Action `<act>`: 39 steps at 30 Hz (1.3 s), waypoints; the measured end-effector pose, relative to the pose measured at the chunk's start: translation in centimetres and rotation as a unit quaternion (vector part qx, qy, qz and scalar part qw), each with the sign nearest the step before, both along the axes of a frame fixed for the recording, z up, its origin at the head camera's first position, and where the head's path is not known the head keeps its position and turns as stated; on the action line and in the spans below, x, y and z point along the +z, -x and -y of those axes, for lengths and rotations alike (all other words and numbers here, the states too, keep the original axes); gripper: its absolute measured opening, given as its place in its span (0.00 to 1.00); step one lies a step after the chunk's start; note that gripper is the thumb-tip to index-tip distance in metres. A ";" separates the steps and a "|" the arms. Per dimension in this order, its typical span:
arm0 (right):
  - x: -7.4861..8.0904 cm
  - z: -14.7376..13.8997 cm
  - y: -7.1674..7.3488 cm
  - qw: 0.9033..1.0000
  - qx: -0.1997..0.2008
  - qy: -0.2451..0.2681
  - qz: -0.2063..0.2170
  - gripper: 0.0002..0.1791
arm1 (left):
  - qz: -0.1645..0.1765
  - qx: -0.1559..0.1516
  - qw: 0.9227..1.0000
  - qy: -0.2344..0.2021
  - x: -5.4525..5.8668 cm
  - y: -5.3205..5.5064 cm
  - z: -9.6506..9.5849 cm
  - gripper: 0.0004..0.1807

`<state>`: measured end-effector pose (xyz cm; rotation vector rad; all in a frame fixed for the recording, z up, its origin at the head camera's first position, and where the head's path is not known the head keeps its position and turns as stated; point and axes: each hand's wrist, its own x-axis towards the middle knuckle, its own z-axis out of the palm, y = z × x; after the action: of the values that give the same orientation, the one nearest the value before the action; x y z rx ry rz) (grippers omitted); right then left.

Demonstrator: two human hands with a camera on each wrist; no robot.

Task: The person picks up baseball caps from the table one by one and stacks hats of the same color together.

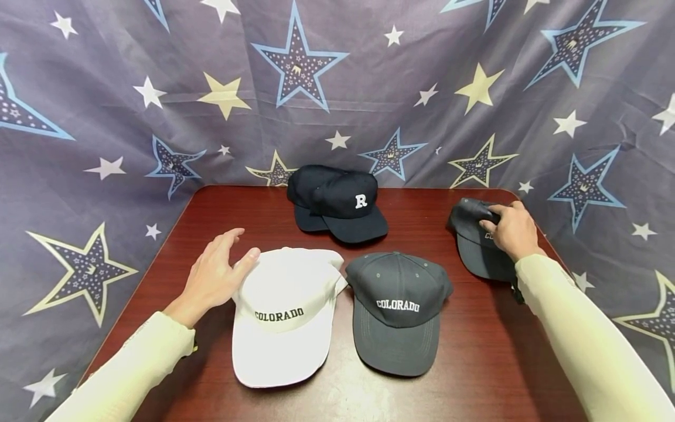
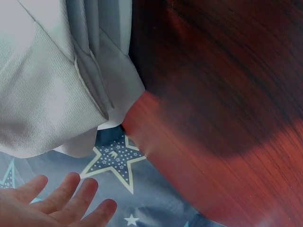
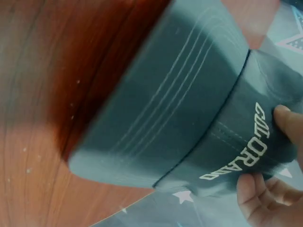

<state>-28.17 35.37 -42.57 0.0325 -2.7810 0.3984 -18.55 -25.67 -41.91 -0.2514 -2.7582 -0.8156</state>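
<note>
My right hand (image 1: pixel 514 228) pinches the crown of a dark grey cap (image 1: pixel 477 258) at the table's right side. Close up in the right wrist view, thumb and fingers (image 3: pixel 248 189) sit either side of the crown near its white COLORADO lettering. At the left, my left hand (image 1: pixel 216 272) is held with fingers extended, its thumb overlapping the edge of a white cap (image 1: pixel 287 346) lettered COLORADO in black. The left wrist view shows those fingers (image 2: pixel 87 194) spread below the white cap's crown. Beside the white cap lies another dark grey COLORADO cap (image 1: pixel 398 346), brim toward me.
Two dark navy caps overlap at the back of the reddish-brown table (image 1: pixel 232 211); the front cap (image 1: pixel 343 202) bears a white R. A star-patterned grey cloth (image 1: pixel 337 117) hangs behind the table and along both sides.
</note>
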 end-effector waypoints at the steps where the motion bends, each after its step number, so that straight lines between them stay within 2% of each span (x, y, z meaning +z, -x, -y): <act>1: 0.1 0.1 -0.2 1.000 0.002 0.002 -0.007 0.24 | 0.000 0.000 1.000 0.000 0.0 0.0 0.0 0.39; 10: 1.7 0.8 -1.8 0.999 0.003 0.028 -0.044 0.20 | -0.003 0.000 1.000 0.001 0.1 0.0 0.1 0.39; 17: 4.7 2.8 -3.9 0.997 0.018 0.032 -0.072 0.21 | -0.003 -0.004 1.000 0.002 0.3 -0.1 0.1 0.39; 25: 7.9 6.0 -7.4 0.990 0.060 0.030 -0.126 0.21 | -0.015 -0.013 1.000 0.005 0.6 -0.2 0.3 0.38; 31: 9.2 8.5 -9.8 0.985 0.093 0.024 -0.146 0.19 | -0.053 -0.048 0.997 0.022 0.5 -0.5 0.5 0.37; 35: 9.6 10.0 -11.1 0.980 0.113 0.022 -0.165 0.18 | -0.086 -0.077 0.993 0.034 0.4 -0.8 0.7 0.37; 39: 9.8 11.5 -12.3 0.975 0.133 0.017 -0.174 0.19 | -0.107 -0.091 0.989 0.041 0.4 -1.1 0.9 0.38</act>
<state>-15.82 23.90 -32.79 0.4285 -2.4251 0.4568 -17.45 -26.56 -41.48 -0.5792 -2.5954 -0.6734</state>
